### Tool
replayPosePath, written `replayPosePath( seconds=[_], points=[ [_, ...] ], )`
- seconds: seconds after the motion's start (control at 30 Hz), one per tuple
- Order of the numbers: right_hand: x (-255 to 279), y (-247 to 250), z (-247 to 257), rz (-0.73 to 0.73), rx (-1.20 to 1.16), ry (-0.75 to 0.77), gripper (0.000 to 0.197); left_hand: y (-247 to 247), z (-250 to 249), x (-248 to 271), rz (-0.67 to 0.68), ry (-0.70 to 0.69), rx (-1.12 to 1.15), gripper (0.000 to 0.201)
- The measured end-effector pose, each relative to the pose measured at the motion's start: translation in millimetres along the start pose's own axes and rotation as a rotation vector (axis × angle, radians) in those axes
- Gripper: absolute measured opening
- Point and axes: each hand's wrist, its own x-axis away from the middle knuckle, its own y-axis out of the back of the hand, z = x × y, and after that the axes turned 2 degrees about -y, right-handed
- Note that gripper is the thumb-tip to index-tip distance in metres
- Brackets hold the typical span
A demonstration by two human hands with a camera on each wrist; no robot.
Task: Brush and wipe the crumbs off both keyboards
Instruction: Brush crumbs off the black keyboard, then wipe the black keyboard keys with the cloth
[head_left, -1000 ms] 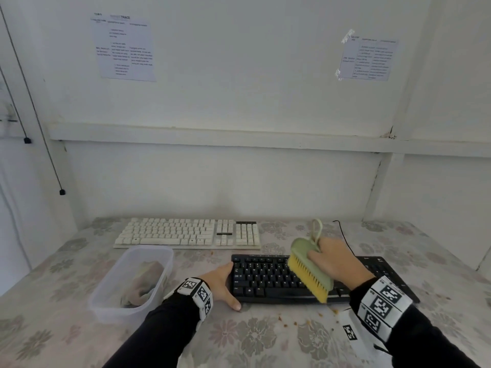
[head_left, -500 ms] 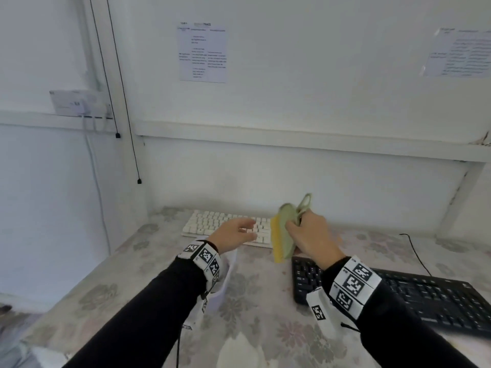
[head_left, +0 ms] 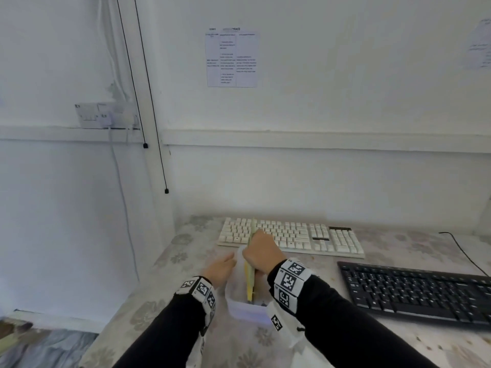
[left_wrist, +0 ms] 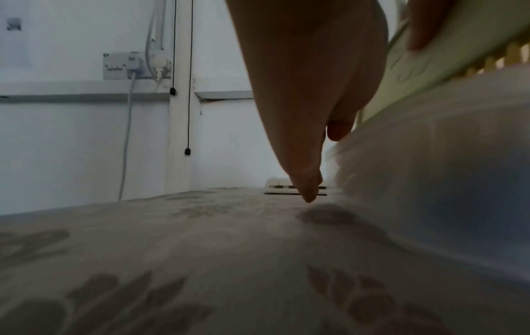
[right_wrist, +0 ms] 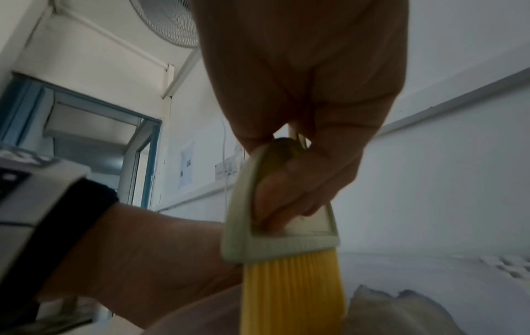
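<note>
Wall sheet (head_left: 232,58) headed "TRACE"; right grip (head_left: 259,252) grasping brush (head_left: 250,282) in tub (head_left: 240,309); left grip (head_left: 220,269) released beside tub.

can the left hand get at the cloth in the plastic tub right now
Probably not easily: the right hand holds the brush down inside the tub, over the cloth. The left hand sits outside its wall.

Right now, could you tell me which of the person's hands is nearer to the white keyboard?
Right. The right hand, gripping the brush, overlaps the white keyboard's front edge in the head view; the left hand sits nearer the person, beside the plastic container.
</note>
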Motion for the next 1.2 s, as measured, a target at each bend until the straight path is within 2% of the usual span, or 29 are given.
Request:
replayPosePath(
  seconds=[0.1,0.17,0.23,0.33,0.47,0.53,0.63,0.7,0.77,0.93,1.07,1.2],
  points=[
    [-6.2,-14.4,4.9,0.013,0.131,-0.03,0.014,-3.8,2.0,1.2,0.025,-0.014,0.109,0.044],
    [-9.2,-22.8,6.9,-0.011,0.132,-0.053,0.031,-2.0,-21.2,28.1,0.019,-0.012,0.171,0.037],
    [-11.6,-29.2,10.8,0.007,0.108,-0.064,0.045,-1.7,-24.7,33.5,0.006,0.012,0.212,0.035],
    [-16.6,-35.1,12.9,0.046,0.036,-0.076,0.05,-2.5,-23.4,34.8,-0.015,0.04,0.24,0.029],
    [-15.5,-37.3,12.1,0.072,0.072,-0.023,0.037,-1.9,-23.1,37.4,-0.027,0.091,0.399,0.037],
    [-9.8,-34.0,14.2,0.12,0.083,0.0,0.04,-1.2,-22.0,37.2,-0.015,0.107,0.481,0.041],
    [-9.3,-27.2,12.9,0.081,0.145,-0.005,0.04,0.5,-21.8,34.2,0.037,0.107,0.558,0.03],
    [-18.7,-22.6,4.3,0.029,0.246,-0.073,0.029,1.1,-19.9,33.1,0.058,0.123,0.574,0.02],
    [-21.8,-17.9,-2.7,0.008,0.359,-0.113,0.019,2.2,-17.1,30.9,0.045,0.133,0.597,0.02],
    [-19.7,-20.4,-11.5,0.167,0.678,-0.13,0.023,4.8,-14.2,29.9,-0.007,0.117,0.638,0.019],
    [-18.1,-19.7,-8.0,0.349,0.696,-0.153,0.047,3.8,-13.5,31.2,-0.005,0.12,0.656,0.021],
    [-27.5,-35.7,-19.9,0.349,0.909,-0.119,0.058,3.4,-2.8,24.8,0.007,0.117,0.702,0.015]
  ],
)
